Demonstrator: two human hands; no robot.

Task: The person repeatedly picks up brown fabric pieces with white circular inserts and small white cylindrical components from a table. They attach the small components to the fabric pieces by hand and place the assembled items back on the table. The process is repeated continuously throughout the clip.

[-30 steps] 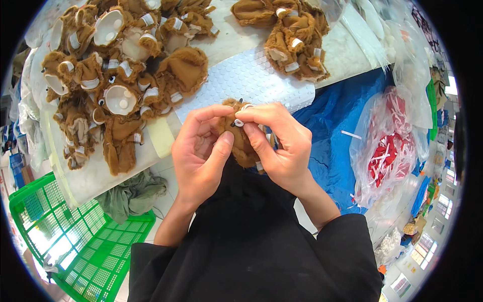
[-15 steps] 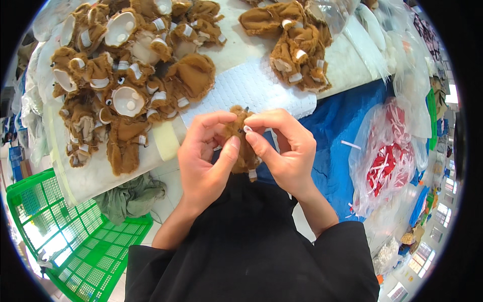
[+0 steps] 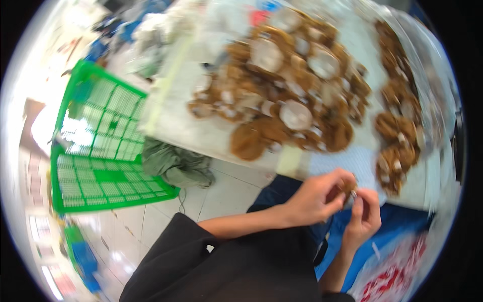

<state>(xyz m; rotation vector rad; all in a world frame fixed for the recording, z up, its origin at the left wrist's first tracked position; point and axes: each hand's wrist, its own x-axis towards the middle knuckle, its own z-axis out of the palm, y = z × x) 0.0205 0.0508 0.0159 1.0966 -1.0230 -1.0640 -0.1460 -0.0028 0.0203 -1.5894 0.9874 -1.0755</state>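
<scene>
Over the table's near edge, my left hand [image 3: 318, 197] is closed on a small brown plush piece [image 3: 347, 186], which shows between its thumb and fingers. My right hand [image 3: 363, 217] meets it from the right, thumb and fingers pinched on a small white piece [image 3: 353, 194] against the plush. Blur hides the exact shape of that white piece. Beyond my left hand lies a heap of brown plush pieces [image 3: 274, 130] with white bands and round pale parts. A light blue textured sheet [image 3: 327, 163] lies on the table just past my hands.
More brown plush pieces [image 3: 397, 126] lie at the table's right beside clear plastic. A green plastic crate [image 3: 108, 168] stands on the left, with grey-green cloth [image 3: 176, 163] beside it. A clear bag of red and white pieces [image 3: 395, 274] sits lower right on blue sheeting.
The view has swung left, so the table and my hands now appear farther right and the crate shows whole. Both hands still hold the plush and the white piece together.
</scene>
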